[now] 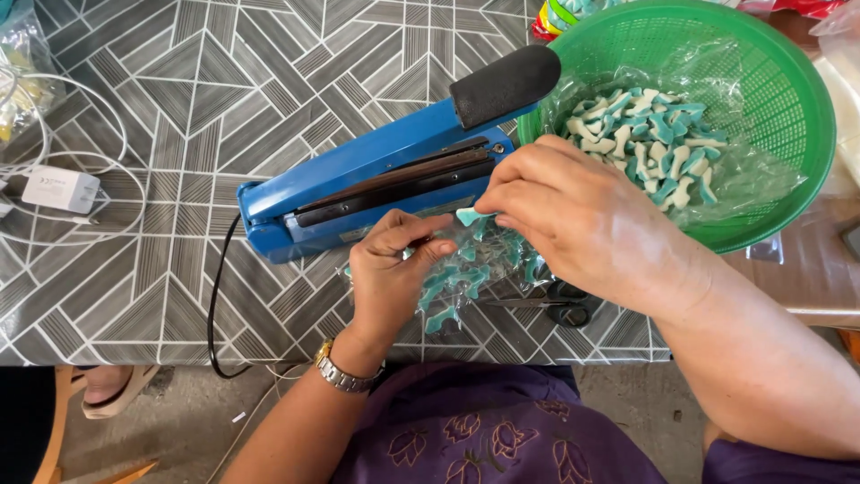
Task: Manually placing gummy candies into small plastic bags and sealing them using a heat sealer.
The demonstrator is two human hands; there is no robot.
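Currently my left hand (pixel 390 269) grips the clear candy bag (pixel 470 269) just before the blue sealer (pixel 376 175), apparently holding its mouth open, while my right hand (pixel 573 224) pinches one candy piece (pixel 469 216) above it.

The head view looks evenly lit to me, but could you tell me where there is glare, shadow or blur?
In the head view, daylight is soft and even; mild glare sits on the clear plastic in the green basket and on the small bag of candies; the blue heat sealer casts only a faint shadow; the left hand and right hand look sharp; straight lines bend slightly near the frame edges.
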